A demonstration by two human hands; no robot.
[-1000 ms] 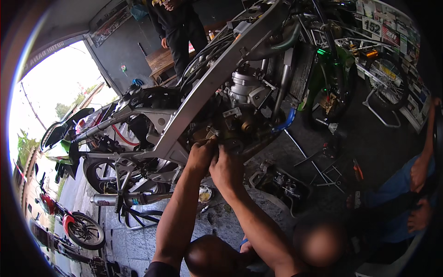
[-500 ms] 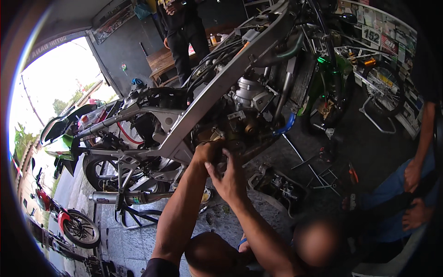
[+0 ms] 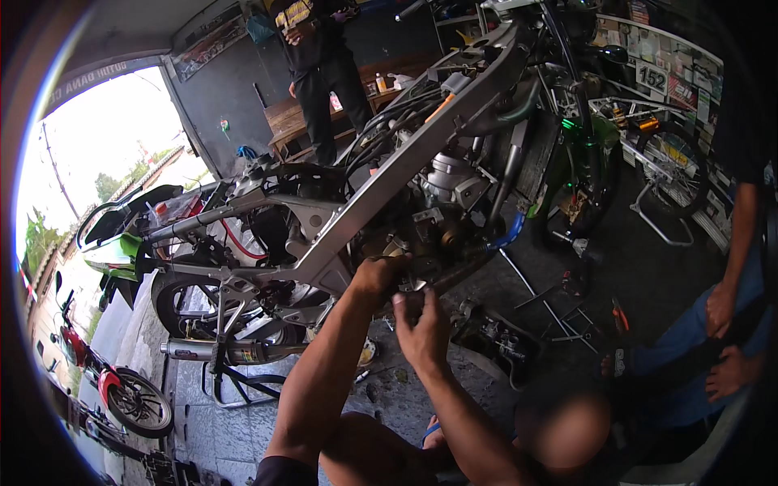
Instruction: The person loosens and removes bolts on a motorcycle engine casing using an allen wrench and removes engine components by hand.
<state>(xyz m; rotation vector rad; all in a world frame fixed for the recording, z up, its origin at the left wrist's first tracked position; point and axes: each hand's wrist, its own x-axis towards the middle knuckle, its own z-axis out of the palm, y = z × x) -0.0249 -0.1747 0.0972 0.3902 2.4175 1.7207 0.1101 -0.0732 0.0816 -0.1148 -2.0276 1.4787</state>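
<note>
A partly stripped motorcycle, with a silver frame beam [image 3: 381, 186], stands in front of me. My left hand [image 3: 378, 275] is at the lower side of its engine [image 3: 433, 231], fingers curled; what they hold is hidden. Just below and to the right, my right hand [image 3: 423, 330] is closed, thumb and fingers together. A small shiny metal piece [image 3: 412, 285] shows at its fingertips, between the two hands; its kind is too small to tell. A blue hose [image 3: 509, 230] runs at the engine's front.
A dark part with a housing [image 3: 498, 340] lies on the floor at right, near a metal stand [image 3: 547, 300] and orange-handled pliers [image 3: 620, 316]. A person sits close at right; another stands by a wooden bench [image 3: 285, 121]. The silver exhaust [image 3: 215, 351] is at left.
My right hand has come down a little, away from my left hand, and the shiny metal piece now shows. The view has shifted slightly; my left hand stays at the engine.
</note>
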